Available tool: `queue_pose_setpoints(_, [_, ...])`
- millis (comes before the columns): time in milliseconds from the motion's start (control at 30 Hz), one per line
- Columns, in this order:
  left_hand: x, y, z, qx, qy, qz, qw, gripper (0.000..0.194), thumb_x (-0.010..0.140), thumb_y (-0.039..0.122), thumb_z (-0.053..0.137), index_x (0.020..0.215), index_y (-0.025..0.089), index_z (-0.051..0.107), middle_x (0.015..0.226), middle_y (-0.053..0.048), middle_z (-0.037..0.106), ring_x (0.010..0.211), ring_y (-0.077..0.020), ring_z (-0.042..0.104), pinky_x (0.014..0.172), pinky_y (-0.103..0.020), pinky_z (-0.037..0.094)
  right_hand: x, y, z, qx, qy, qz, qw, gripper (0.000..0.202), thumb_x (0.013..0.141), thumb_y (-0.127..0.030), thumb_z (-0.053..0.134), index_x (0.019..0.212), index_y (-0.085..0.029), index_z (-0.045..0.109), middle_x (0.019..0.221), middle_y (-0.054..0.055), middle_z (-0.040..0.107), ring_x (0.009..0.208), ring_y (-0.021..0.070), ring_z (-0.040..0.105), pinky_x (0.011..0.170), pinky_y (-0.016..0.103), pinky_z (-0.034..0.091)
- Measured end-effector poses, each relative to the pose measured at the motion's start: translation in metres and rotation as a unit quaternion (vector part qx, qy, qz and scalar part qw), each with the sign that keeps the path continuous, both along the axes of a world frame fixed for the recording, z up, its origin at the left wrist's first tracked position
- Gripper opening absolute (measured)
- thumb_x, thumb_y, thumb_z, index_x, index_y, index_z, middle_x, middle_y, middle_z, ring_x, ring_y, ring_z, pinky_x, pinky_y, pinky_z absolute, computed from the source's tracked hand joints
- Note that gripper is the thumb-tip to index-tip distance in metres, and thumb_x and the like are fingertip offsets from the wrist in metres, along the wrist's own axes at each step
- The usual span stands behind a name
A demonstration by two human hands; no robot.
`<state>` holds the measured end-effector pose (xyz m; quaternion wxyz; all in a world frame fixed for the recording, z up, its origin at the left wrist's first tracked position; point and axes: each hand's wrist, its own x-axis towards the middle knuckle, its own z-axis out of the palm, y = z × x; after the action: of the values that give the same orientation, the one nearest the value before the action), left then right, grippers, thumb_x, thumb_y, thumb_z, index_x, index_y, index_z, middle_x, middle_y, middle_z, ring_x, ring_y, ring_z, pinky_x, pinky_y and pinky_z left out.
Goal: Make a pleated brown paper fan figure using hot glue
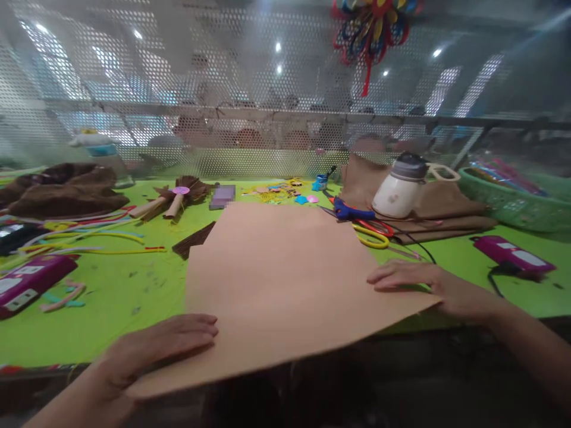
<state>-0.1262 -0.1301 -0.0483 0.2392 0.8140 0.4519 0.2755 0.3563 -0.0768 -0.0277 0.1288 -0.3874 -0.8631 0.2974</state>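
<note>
A large sheet of light brown kraft paper lies on the green table, its near edge sticking out past the table's front. My left hand holds the near left corner, fingers together on top and the thumb hidden. At the right edge, my right hand grips the sheet with its fingers over the top; the thumb is out of sight. The near right corner is lifted slightly. Just beyond the sheet's right side lie blue-handled scissors and a pair with yellow handles.
Folded brown paper and a white bottle stand behind right, near a green basket. Purple power strips lie at both sides. Fuzzy sticks and a brown paper figure are left. A perforated screen closes the back.
</note>
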Motion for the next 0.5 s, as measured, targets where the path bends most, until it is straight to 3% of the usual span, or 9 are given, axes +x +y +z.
queue_pose_setpoints(133, [-0.013,0.014,0.001,-0.037,0.095,0.004,0.995,0.032,0.079,0.036,0.056,0.109,0.043,0.062,0.121,0.004,0.059,0.110,-0.0209,0.055,0.094,-0.032,0.044,-0.006,0.014,-0.012,0.044,-0.005,-0.026,0.999,0.040,0.078,-0.047,0.058,0.111,-0.025,0.065,0.122,0.011,0.058,0.114,0.0279,0.051,0.101,0.046,0.033])
queue_pose_setpoints(300, [-0.004,0.014,-0.003,0.024,0.016,0.055,0.998,0.032,0.085,0.044,0.039,0.095,0.041,0.069,0.108,0.002,0.066,0.100,-0.0183,0.061,0.090,-0.030,0.045,-0.003,0.034,-0.020,0.074,0.004,-0.004,0.997,0.037,0.081,-0.051,0.052,0.105,-0.027,0.068,0.116,0.009,0.062,0.106,0.0242,0.056,0.096,0.043,0.037])
queue_pose_setpoints(367, [0.003,0.010,-0.004,0.037,-0.005,0.079,0.996,0.031,0.082,0.048,0.042,0.094,0.040,0.070,0.105,0.001,0.067,0.098,-0.0186,0.061,0.088,-0.030,0.046,0.002,0.040,-0.022,0.078,0.012,0.004,0.997,0.038,0.079,-0.053,0.053,0.103,-0.027,0.069,0.113,0.009,0.064,0.102,0.0249,0.058,0.092,0.044,0.039])
queue_pose_setpoints(500, [0.006,0.009,-0.003,0.040,0.015,0.121,0.992,0.023,0.080,0.040,0.050,0.088,0.037,0.070,0.100,0.002,0.068,0.093,-0.0172,0.062,0.085,-0.028,0.048,0.003,0.043,-0.019,0.070,0.048,-0.006,0.996,0.041,0.080,-0.054,0.050,0.096,-0.024,0.071,0.103,0.011,0.068,0.096,0.0266,0.060,0.089,0.044,0.042])
